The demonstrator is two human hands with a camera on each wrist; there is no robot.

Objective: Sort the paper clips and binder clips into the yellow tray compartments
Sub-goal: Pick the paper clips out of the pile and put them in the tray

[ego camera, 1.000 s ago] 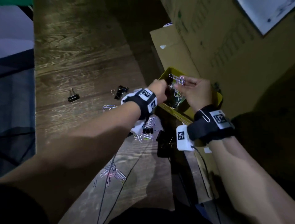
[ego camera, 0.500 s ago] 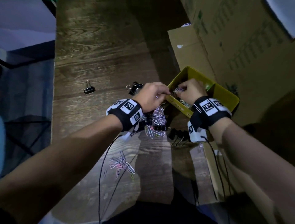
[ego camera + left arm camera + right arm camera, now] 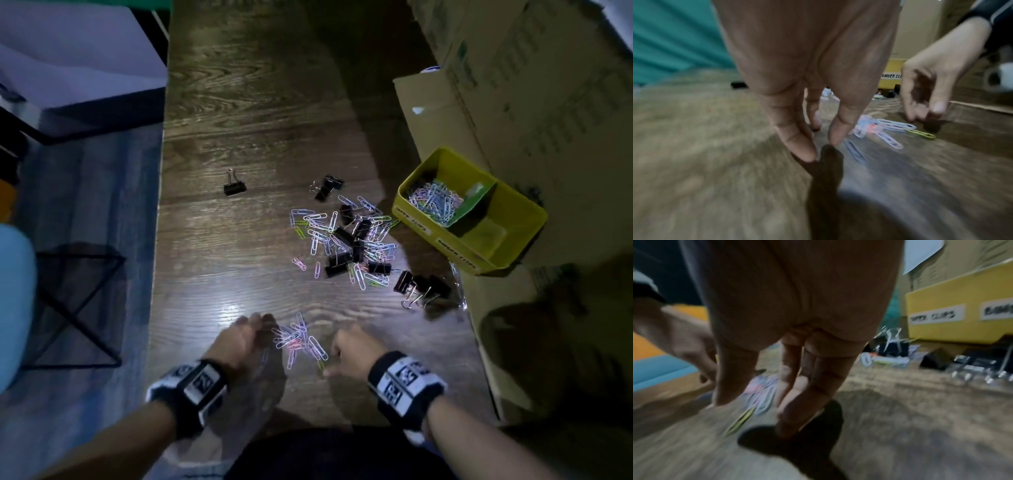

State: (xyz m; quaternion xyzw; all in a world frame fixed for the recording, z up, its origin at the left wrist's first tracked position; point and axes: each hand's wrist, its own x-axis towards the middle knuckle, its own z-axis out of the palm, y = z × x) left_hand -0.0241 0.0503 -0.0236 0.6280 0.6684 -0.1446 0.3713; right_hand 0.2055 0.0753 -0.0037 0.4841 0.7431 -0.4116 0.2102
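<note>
On the dark wood-grain tabletop (image 3: 239, 113), a lone black metal binder clip (image 3: 234, 186) stands far to the left, well apart from the rest. Nearer the person, the left hand (image 3: 239, 337) hangs just above the wood with its fingers pointing down, loosely bent and holding nothing; the left wrist view shows the fingertips (image 3: 835, 136) close to the surface beside a small cluster of pastel paper clips (image 3: 298, 337). That cluster lies between the two hands. On its right side, the right hand (image 3: 349, 351) is likewise empty, fingers slack and angled downward, with a single yellow-green paper clip (image 3: 740, 421) lying just beside them.

Farther from the person, a larger mixed pile of pastel paper clips and black binder clips (image 3: 346, 240) spreads over the middle of the tabletop, and a separate clump of black binder clips (image 3: 419, 287) sits to its right. At the right edge stands the yellow plastic tray (image 3: 428, 228), split by a divider: its far-left compartment holds a heap of sorted paper clips (image 3: 435, 200); the near-right one looks bare. Brown cardboard boxes (image 3: 513, 85) stand behind it.
</note>
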